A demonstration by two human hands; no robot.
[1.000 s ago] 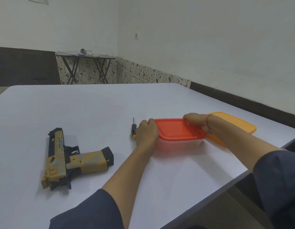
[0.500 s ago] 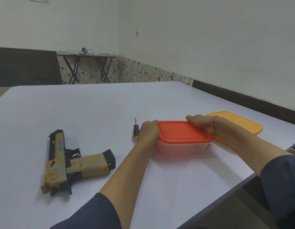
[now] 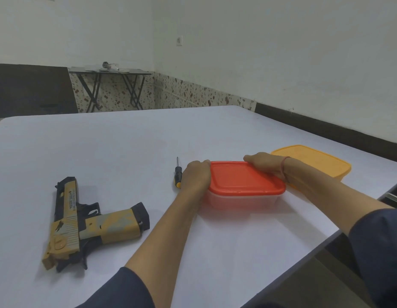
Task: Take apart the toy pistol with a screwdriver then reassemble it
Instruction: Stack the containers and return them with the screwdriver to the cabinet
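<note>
A tan and black toy pistol (image 3: 82,221) lies whole on its side on the white table (image 3: 117,138), at the near left. A small screwdriver (image 3: 178,173) with a black and yellow handle lies further back, just left of my left hand (image 3: 196,175). That hand grips the left end of a clear plastic box with a red lid (image 3: 244,182). My right hand (image 3: 263,162) grips the box's far right edge, fingers curled over the lid rim.
An orange-lidded box (image 3: 315,160) stands behind my right forearm, near the table's right edge. The table's near right edge (image 3: 322,243) runs diagonally. A small folding table (image 3: 111,72) stands by the far wall.
The view has shifted slightly; both hands stay on the red-lidded box, which sits in about the same place. The pistol and screwdriver have not moved.
</note>
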